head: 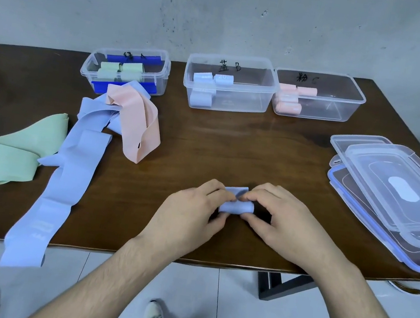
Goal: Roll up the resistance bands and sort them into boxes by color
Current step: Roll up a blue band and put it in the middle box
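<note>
A blue resistance band roll [236,206] lies on the table near its front edge, with a short flat end showing behind it. My left hand [189,215] pinches its left end and my right hand [281,221] pinches its right end. At the back stand three clear boxes: the left box [86,69] holds green rolls, the middle box [272,97] blue rolls, the right box [359,102] pink rolls. Loose bands lie at the left: a green band [21,152], a long blue band [64,175] hanging over the front edge, and a pink band [137,126].
A stack of clear box lids [394,192] lies at the table's right side. The brown table [232,148] stands against a grey wall. A black table leg [271,285] and white floor tiles show below the front edge, with my shoe between my arms.
</note>
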Available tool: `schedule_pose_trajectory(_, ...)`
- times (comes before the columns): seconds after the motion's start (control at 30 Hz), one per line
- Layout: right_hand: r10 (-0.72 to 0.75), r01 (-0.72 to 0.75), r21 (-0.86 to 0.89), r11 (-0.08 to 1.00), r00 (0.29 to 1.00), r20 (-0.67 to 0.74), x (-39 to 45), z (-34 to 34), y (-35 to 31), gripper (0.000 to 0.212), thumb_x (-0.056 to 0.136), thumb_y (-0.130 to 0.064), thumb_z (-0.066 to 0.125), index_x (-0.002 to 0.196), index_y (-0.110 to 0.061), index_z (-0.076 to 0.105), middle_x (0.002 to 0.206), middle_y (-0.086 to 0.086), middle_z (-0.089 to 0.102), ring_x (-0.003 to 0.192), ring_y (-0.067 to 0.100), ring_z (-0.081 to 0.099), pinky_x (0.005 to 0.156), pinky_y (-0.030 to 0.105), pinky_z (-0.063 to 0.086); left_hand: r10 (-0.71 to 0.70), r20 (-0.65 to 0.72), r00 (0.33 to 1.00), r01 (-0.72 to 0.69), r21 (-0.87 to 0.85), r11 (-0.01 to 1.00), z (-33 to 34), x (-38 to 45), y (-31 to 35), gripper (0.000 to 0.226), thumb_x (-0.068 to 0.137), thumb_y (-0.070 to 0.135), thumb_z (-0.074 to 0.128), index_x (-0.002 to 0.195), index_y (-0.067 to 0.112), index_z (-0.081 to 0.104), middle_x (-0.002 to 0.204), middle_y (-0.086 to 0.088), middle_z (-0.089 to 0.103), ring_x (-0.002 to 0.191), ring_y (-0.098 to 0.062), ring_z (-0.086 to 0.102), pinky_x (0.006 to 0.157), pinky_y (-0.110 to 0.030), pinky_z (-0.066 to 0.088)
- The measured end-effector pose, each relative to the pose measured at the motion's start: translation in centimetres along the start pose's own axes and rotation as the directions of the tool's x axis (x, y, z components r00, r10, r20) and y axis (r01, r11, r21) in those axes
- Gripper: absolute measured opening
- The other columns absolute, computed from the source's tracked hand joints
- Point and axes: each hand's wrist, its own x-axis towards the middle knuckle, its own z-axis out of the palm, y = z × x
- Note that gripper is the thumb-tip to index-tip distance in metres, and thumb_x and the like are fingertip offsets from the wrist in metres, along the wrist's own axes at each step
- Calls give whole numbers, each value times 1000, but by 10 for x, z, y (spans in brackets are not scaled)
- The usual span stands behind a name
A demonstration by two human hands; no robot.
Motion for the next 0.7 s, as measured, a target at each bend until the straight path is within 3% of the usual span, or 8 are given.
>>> schedule_pose_trajectory(0.2, 31, -31, 26, 999, 999, -11, -9, 5, -4, 26, 94, -35, 64, 121, -35, 64, 108, -26, 51, 100, 0, 48, 78, 13, 39, -34, 13, 999, 34, -8, 999, -1, -9, 6, 25, 94, 30, 62, 118, 26, 66, 113, 14, 54, 60, -9, 48, 52, -9, 24)
schedule_pose_trajectory(0.4, 9, -9, 8, 1000, 999, -53, -7, 3, -9, 33, 88, -30, 72, 120, -34, 62, 112, -22, 49, 100, 4, 49, 83, 20, 45, -84, 17, 996, 83, 25, 996, -2, -6, 7, 31, 100, 36, 49, 129, 31, 58, 117, 16, 35, 58, -5, 40, 49, -11, 23)
schedule_pose_trajectory(0.57, 14, -14, -9, 1000, 998, -69, -3, 4, -10, 24, 92, -30, 68, 116, -31, 65, 110, -19, 54, 98, 4, 50, 83, 20, 46, -71, 13, 997, 71, 1, 997, 1, -7, 6, 32, 100, 34, 52, 131, 32, 56, 120, 16, 38, 59, -5, 42, 50, -8, 25)
schedule_pose_trajectory(0.7, 30, -30, -3, 1000, 998, -53, 0, 3, -8, 25, 95, -34, 63, 120, -32, 64, 111, -21, 54, 100, 2, 49, 83, 17, 44, -43, -39, 998, 43, -4, 999, 3, -9, 4, 28, 92, 23, 66, 120, 26, 64, 117, 12, 51, 62, -7, 41, 54, -4, 23)
